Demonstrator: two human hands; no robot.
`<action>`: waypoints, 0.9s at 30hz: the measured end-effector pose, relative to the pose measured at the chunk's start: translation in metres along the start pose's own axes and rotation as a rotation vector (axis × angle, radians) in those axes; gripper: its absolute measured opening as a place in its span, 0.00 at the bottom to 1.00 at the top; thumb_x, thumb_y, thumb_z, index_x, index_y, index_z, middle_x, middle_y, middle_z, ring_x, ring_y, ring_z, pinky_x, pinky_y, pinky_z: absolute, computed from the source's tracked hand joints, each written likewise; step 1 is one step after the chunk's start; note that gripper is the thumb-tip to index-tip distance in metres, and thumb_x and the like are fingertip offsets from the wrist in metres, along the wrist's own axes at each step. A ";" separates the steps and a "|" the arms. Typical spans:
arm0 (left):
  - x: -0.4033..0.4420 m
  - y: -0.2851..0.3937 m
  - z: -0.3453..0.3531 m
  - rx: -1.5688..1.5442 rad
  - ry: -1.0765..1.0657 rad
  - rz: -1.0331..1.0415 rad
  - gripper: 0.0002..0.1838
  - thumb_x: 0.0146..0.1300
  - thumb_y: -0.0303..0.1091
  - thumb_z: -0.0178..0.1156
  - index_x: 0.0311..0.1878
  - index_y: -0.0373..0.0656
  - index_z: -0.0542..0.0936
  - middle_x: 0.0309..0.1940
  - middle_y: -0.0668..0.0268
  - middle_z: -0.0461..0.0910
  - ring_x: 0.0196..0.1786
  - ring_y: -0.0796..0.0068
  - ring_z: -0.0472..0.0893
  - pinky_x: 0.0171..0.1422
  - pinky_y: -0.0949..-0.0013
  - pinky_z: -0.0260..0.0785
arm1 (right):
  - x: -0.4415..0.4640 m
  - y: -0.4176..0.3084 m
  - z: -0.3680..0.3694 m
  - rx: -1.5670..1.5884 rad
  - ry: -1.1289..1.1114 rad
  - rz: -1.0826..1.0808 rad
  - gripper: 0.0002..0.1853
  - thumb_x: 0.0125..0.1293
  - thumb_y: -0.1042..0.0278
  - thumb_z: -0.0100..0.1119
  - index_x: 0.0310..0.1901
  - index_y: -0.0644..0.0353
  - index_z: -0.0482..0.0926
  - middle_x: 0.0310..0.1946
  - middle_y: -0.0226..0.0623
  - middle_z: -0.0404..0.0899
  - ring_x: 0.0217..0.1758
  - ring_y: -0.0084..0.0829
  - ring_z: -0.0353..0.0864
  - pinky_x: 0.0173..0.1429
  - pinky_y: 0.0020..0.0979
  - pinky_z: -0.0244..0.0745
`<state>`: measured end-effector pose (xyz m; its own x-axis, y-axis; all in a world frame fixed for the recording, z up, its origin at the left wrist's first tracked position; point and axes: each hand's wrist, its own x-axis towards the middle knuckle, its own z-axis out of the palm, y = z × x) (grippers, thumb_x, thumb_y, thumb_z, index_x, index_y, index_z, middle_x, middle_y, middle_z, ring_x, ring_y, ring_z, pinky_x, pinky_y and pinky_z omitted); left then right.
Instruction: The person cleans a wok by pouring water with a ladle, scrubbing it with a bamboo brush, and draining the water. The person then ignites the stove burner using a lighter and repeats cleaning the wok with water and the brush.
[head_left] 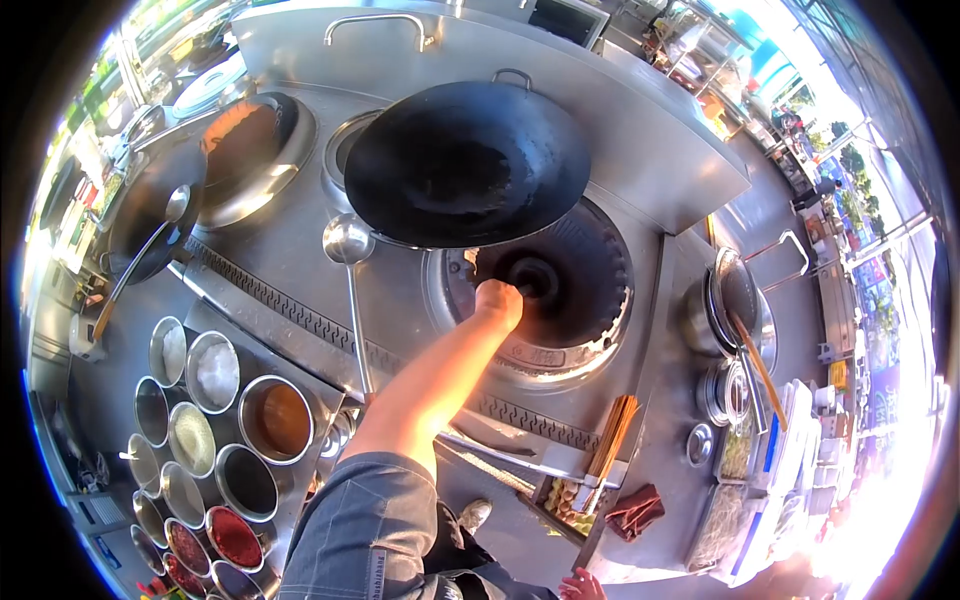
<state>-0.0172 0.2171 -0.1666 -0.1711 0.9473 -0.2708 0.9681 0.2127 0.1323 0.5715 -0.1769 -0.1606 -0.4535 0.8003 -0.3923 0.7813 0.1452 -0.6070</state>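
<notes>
Sunlight is glinting off a broad stainless-steel cooking range (280, 230) in the head view, while a tall steel backsplash (660, 120) is rising along its far side, carrying a curved silver faucet (375, 20). On the near left, round steel containers (275, 418) are standing in rows, holding brown liquid, white grains and red seasonings. A long-handled steel ladle (348, 245) is lying across the range left of centre. On the near right, a bundle of thin brown sticks (612, 440) is leaning close to a crumpled dark red cloth (636, 512).

The left hand (500, 303), coming from a dark grey sleeve (385, 510), is reaching over a round, dark metal burner (545, 355); its fingers are curling tightly together, and I cannot tell whether they are pinching anything. Just beyond the fist, a large, round black wok (460, 160) is covering the burner's far-left part, its loop handle (512, 75) pointing far; contact between them is not clear. The right hand (582, 585) is showing only partly at the near edge, so I cannot tell its grip.
</notes>
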 end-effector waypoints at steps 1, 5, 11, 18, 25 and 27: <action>-0.003 -0.001 -0.002 0.040 -0.013 0.025 0.13 0.64 0.34 0.53 0.43 0.50 0.88 0.42 0.66 0.87 0.45 0.70 0.86 0.40 0.62 0.77 | -0.004 -0.001 0.001 0.239 0.012 0.151 0.16 0.73 0.66 0.51 0.59 0.60 0.72 0.51 0.34 0.79 0.48 0.28 0.80 0.45 0.29 0.78; -0.038 -0.005 -0.022 0.037 -0.014 -0.013 0.12 0.63 0.34 0.53 0.42 0.48 0.87 0.40 0.65 0.87 0.44 0.69 0.86 0.39 0.61 0.77 | 0.016 -0.054 -0.013 0.869 0.103 0.589 0.14 0.71 0.66 0.49 0.55 0.57 0.76 0.51 0.32 0.80 0.48 0.31 0.79 0.46 0.32 0.77; -0.061 -0.015 -0.029 -0.065 0.121 -0.084 0.10 0.62 0.34 0.55 0.38 0.42 0.84 0.37 0.60 0.87 0.41 0.65 0.87 0.42 0.64 0.78 | 0.067 -0.076 -0.031 0.676 -0.009 0.497 0.22 0.76 0.51 0.42 0.56 0.59 0.74 0.41 0.32 0.82 0.40 0.26 0.80 0.45 0.28 0.72; -0.023 -0.005 -0.030 0.086 -0.007 0.018 0.13 0.63 0.36 0.54 0.44 0.49 0.86 0.41 0.68 0.87 0.44 0.68 0.86 0.39 0.62 0.77 | 0.076 -0.080 -0.041 0.940 0.108 0.632 0.24 0.76 0.45 0.44 0.54 0.60 0.73 0.41 0.37 0.82 0.38 0.26 0.80 0.39 0.26 0.73; -0.016 -0.005 -0.028 0.111 -0.005 0.029 0.13 0.65 0.35 0.53 0.44 0.50 0.87 0.42 0.69 0.87 0.47 0.68 0.86 0.41 0.64 0.77 | 0.048 -0.057 -0.028 1.052 0.150 0.613 0.24 0.76 0.48 0.45 0.58 0.62 0.70 0.45 0.43 0.81 0.40 0.29 0.81 0.42 0.27 0.76; -0.019 -0.009 -0.028 0.105 -0.007 0.031 0.13 0.65 0.34 0.53 0.44 0.50 0.86 0.42 0.68 0.87 0.46 0.68 0.86 0.41 0.63 0.77 | 0.049 -0.057 -0.027 1.054 0.145 0.616 0.25 0.76 0.47 0.45 0.58 0.62 0.69 0.45 0.43 0.80 0.41 0.29 0.81 0.43 0.28 0.77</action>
<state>-0.0280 0.2036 -0.1355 -0.1404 0.9512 -0.2747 0.9868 0.1570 0.0396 0.5164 -0.1296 -0.1265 -0.0269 0.6357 -0.7715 0.0889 -0.7672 -0.6352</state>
